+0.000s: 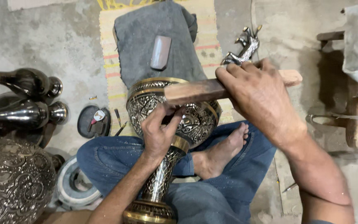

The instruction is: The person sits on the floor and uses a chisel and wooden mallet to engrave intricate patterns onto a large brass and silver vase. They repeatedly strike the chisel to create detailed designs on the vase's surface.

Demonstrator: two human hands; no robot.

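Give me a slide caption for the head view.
Seated cross-legged, a person steadies an engraved brass vase with the left hand while the right hand holds a wooden mallet.

Grey concrete floor, striped mat

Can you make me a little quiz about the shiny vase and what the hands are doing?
1. True or false: the right hand holds a wooden stick over the engraved vase.
2. Where does the vase rest? A) on a table B) on the person's lap, between crossed legs in jeans C) hanging from a hook
3. Fill in: the left hand presses a small tool against the vase's ____.

Key:
1. True. The stick lies across the vase's bowl.
2. B. A bare foot shows beside its stem.
3. Bowl, the wide patterned part. The tool itself is mostly hidden by the fingers.
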